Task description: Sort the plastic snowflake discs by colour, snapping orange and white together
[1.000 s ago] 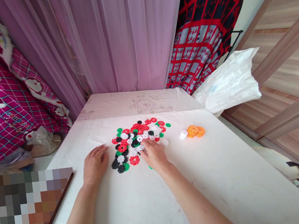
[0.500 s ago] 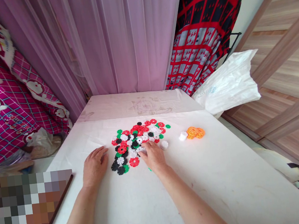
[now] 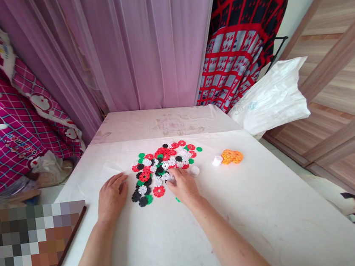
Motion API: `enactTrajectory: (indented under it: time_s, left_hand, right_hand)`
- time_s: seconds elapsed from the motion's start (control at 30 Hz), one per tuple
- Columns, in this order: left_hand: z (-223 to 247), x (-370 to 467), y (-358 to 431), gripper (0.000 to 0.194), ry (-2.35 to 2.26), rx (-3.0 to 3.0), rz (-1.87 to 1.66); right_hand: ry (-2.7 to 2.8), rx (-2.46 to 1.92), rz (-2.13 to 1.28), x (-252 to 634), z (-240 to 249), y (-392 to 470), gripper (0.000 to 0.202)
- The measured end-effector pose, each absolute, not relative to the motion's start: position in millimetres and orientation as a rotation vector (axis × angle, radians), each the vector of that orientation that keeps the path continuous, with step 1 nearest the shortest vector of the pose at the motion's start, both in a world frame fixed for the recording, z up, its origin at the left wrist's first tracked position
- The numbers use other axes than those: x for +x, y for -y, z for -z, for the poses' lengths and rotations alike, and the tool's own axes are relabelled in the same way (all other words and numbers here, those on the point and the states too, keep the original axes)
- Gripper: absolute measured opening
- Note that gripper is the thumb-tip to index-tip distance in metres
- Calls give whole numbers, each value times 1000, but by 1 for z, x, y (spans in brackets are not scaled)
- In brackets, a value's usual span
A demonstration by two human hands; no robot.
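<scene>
A loose pile of flat plastic snowflake discs in red (image 3: pixel 159 191), black (image 3: pixel 143 201), green (image 3: pixel 199 149) and white (image 3: pixel 142 190) lies in the middle of the table. At its near right edge is my right hand (image 3: pixel 185 187), thumb and forefinger closing on a white snowflake disc (image 3: pixel 169 177); the fingers partly hide it. My left hand (image 3: pixel 111 197) rests on the cloth left of the pile, fingers loosely stretched and holding nothing. Right of the pile, a cluster of orange discs (image 3: pixel 232 156) touches some white ones (image 3: pixel 217 161). A single white disc (image 3: pixel 195 171) sits beside my right hand.
A pale cloth covers the table (image 3: pixel 253 209). A white plastic bag (image 3: pixel 272 96) stands at its right edge, before a chair draped in red and black fabric (image 3: pixel 234 45). Purple curtains (image 3: pixel 154 46) hang behind, and a pink checked blanket (image 3: pixel 18 112) is at left.
My right thumb and forefinger have shifted very slightly at the white disc. My left hand stays in place, and the view has tilted a little.
</scene>
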State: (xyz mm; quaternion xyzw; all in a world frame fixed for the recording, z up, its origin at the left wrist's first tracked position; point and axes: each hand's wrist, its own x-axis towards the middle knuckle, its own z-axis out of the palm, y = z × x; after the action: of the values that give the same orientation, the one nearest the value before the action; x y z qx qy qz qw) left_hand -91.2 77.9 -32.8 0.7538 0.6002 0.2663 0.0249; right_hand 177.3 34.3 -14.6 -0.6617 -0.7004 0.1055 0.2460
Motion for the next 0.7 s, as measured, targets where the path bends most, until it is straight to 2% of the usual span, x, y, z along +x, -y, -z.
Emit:
enactTrajectory:
  time_s: [0.23, 0.43, 0.7]
  left_hand:
    - [33, -91, -77, 41, -1852, 2334, -832]
    - [34, -92, -78, 41, -1845, 2343, -836]
    - [32, -91, -78, 41, -1849, 2346, -828]
  right_hand:
    - [1743, -1739, -252, 216, -8, -36, 37]
    - [1553, -1860, -322, 270, -12, -36, 43]
    - [1652, -1918, -388, 269, -9, -34, 44]
